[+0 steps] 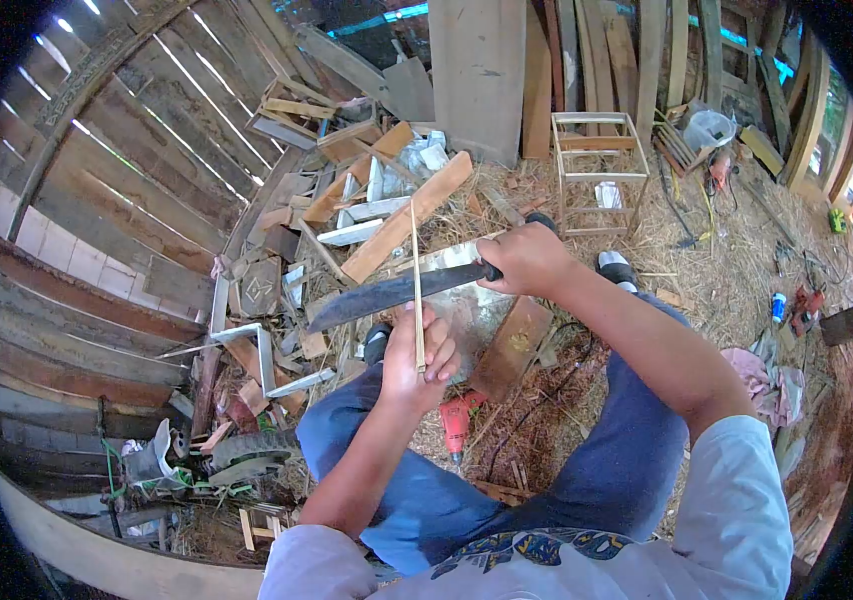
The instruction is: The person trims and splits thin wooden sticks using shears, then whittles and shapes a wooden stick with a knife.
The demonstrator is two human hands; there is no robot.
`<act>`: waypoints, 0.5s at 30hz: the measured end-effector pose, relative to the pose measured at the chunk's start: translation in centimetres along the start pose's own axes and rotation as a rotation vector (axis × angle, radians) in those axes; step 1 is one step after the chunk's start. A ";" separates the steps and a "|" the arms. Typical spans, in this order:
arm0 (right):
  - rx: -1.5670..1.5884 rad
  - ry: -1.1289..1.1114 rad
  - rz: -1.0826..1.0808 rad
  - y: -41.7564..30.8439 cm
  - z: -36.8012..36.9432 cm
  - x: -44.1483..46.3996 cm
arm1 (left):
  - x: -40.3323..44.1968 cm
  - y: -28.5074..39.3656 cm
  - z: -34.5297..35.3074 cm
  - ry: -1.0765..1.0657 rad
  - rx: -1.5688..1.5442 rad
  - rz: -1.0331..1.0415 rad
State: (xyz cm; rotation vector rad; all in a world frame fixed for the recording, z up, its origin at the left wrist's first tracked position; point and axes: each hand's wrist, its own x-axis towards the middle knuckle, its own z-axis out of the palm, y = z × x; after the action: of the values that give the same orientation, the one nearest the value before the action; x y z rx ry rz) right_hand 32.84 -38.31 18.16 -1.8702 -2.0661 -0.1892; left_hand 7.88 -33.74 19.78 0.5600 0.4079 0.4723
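Observation:
My right hand [525,260] is closed around the dark handle of a machete [367,300]. Its broad, dark blade points left and crosses a thin, pale wooden strip [415,250]. That strip stands in my left hand [421,352], whose fingers are curled around its lower part, with the tapered end rising above the blade. Blade and strip appear to touch just above my left fingers. Below the hands, a pale block or board surface [467,330] shows between my legs, partly hidden by the machete and my hands.
A red power drill [457,425] lies on the ground between my legs, near a brown wood block [512,350]. Scrap wood [407,215] is heaped ahead and left. A small wooden frame [602,175] stands ahead right. A pink cloth [767,385] lies at right.

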 end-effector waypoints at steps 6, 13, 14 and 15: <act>0.006 -0.073 0.035 1.5 0.8 -0.7 | -0.9 -0.1 0.4 0.006 -0.062 -0.094; -0.003 -0.101 0.077 3.6 0.5 -1.0 | -3.2 0.6 0.4 0.009 -0.093 -0.210; -0.005 -0.100 0.078 4.0 1.0 -1.0 | -3.3 0.7 0.2 0.007 -0.092 -0.210; -0.010 -0.075 0.056 4.3 1.6 -0.9 | -3.5 0.8 -0.2 0.019 -0.083 -0.228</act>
State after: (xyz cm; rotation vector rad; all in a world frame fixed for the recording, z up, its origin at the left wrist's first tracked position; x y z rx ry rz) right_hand 36.83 -38.10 15.79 -1.9668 -2.0623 -0.1173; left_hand 4.70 -34.86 20.96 0.4228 0.4621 0.2746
